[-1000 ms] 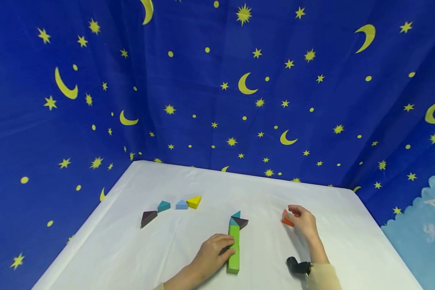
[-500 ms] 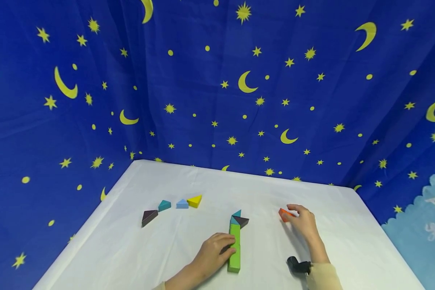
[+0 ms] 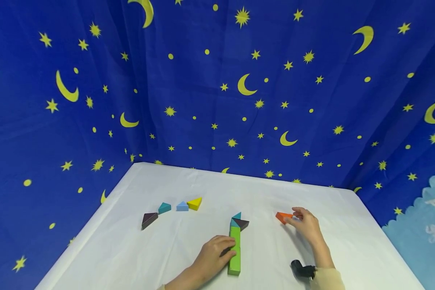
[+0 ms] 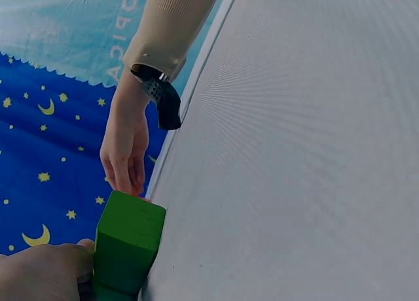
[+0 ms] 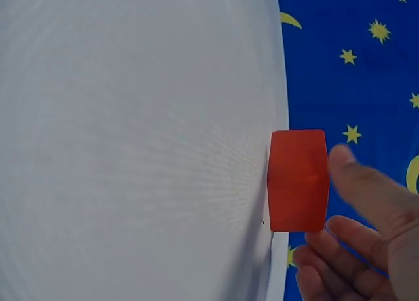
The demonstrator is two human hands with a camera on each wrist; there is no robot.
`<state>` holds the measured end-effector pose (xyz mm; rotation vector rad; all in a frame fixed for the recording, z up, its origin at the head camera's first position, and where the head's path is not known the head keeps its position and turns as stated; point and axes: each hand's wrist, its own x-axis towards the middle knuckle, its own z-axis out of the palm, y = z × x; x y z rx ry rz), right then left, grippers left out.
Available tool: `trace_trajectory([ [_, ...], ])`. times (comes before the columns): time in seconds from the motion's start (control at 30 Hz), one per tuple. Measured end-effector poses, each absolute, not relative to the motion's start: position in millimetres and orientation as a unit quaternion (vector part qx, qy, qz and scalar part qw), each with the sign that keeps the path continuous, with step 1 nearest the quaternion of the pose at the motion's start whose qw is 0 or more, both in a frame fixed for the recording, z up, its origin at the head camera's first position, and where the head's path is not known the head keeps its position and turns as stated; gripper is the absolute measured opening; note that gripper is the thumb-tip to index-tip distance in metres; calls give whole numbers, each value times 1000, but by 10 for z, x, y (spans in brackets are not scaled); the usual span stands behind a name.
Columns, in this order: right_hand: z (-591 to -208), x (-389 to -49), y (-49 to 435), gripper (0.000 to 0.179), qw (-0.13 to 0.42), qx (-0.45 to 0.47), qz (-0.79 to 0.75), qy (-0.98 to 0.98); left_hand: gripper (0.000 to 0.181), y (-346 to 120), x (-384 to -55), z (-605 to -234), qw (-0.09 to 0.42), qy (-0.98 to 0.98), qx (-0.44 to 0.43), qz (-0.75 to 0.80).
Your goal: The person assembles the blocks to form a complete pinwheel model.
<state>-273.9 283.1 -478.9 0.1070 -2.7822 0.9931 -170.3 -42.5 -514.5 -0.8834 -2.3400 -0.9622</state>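
Two green blocks (image 3: pixel 235 249) lie end to end on the white table, forming a bar. My left hand (image 3: pixel 214 255) holds the bar from its left side, fingertips on its top; in the left wrist view the green block (image 4: pixel 131 229) rises beside the thumb. A blue-teal triangular block (image 3: pixel 235 221) and a dark triangular block (image 3: pixel 243 224) adjoin the far end. To the right lies an orange triangular block (image 3: pixel 282 217). My right hand (image 3: pixel 308 227) is at its right end, thumb close against it, other fingers loosely bent beyond. Actual contact is unclear.
At the left lie a dark triangular block (image 3: pixel 150 220), a teal one (image 3: pixel 164 208), a light blue one (image 3: pixel 182 206) and a yellow one (image 3: pixel 194 203). A black device (image 3: pixel 302 270) sits at the right wrist. Blue star-patterned cloth (image 3: pixel 217 100) surrounds the table.
The orange block has turned and shifted slightly left under my right hand. That hand has then drawn a little to the right. My left hand stays on the green bar.
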Motion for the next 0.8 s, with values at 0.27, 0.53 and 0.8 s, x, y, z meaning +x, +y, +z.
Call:
trace_trajectory([
  [0.27, -4804, -2750, 2798, 44, 83, 58, 349, -932, 23, -436, -1701, -5125, 225, -853, -320, -346],
  [0.53, -4769, -2846, 2648, 40, 116, 91, 360, -921, 24, -430, -1679, -5119, 203, -859, -318, -346],
  [0.8, -4654, -3036, 2344, 40, 101, 131, 398, -902, 25, -441, -1685, -5116, 204, -860, -319, -342],
])
